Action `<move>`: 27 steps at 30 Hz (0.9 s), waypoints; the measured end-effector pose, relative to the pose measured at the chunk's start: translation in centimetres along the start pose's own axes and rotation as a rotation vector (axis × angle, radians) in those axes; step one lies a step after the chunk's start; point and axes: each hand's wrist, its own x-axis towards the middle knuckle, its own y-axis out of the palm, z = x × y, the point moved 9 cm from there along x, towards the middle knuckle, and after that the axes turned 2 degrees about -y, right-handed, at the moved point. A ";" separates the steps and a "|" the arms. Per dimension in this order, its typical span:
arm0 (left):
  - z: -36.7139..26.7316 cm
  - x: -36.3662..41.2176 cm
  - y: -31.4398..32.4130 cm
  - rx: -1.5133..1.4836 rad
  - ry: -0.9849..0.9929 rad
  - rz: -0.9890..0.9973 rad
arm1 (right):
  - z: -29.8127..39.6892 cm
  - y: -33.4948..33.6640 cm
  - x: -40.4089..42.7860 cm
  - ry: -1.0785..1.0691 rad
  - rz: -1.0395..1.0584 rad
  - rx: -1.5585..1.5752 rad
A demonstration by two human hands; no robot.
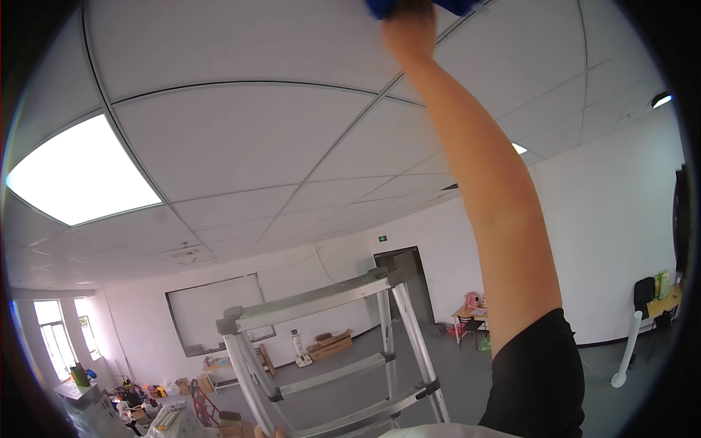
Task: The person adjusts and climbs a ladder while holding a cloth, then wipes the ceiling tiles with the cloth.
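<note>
My right hand (pixel 412 27) is raised to the ceiling at the top edge, blurred, its fingers around a blue cloth-like item (pixel 380 7) that the frame cuts off. The white ceiling panels (pixel 246 49) in their metal grid spread around it. Low in the picture, the fingertips of my left hand (pixel 270 431) show against a side rail of an aluminium stepladder (pixel 312 304); most of that hand is out of the frame. The ladder's top bar and rungs stand right before me. A lit square ceiling light (pixel 85 172) is at the left.
Beyond the ladder are a framed board (pixel 219 309), cardboard boxes (pixel 330 345) and a dark door (pixel 405 284). A table with a chair (pixel 469 324) stands by the right wall, near a white upright tube (pixel 627 350). Bags and a red hand truck (pixel 204 404) are at lower left.
</note>
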 end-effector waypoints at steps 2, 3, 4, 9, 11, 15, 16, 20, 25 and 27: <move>-0.1 0.1 0.5 -0.005 -0.005 0.008 | -6.4 0.3 -0.4 0.018 -0.162 -0.049; -0.1 0.1 0.7 -0.008 -0.007 0.009 | -8.3 -0.2 -0.6 0.031 -0.216 0.057; 0.0 0.1 0.6 -0.008 -0.012 0.003 | -8.0 -0.4 -0.2 0.036 -0.207 0.058; -0.3 0.0 0.2 -0.009 -0.032 -0.049 | -12.8 -0.1 4.4 0.284 -0.178 0.092; -0.5 0.1 0.1 -0.008 -0.041 -0.063 | -12.3 1.0 1.4 0.294 -0.148 0.088; 0.7 0.2 0.4 -0.021 -0.049 -0.062 | -8.3 3.9 -8.4 0.310 0.061 0.129; 0.8 0.6 0.7 -0.031 -0.028 -0.030 | -7.0 4.4 -10.1 0.204 0.145 0.102; -0.3 0.1 0.8 -0.057 -0.028 -0.003 | -4.9 5.0 -15.8 0.274 0.306 0.229; -1.4 -0.3 0.1 0.016 -0.016 -0.082 | -2.4 2.8 -25.1 0.991 0.703 0.891; -2.5 -0.4 0.0 -0.044 0.065 -0.074 | 3.4 2.7 -31.6 1.167 1.302 1.420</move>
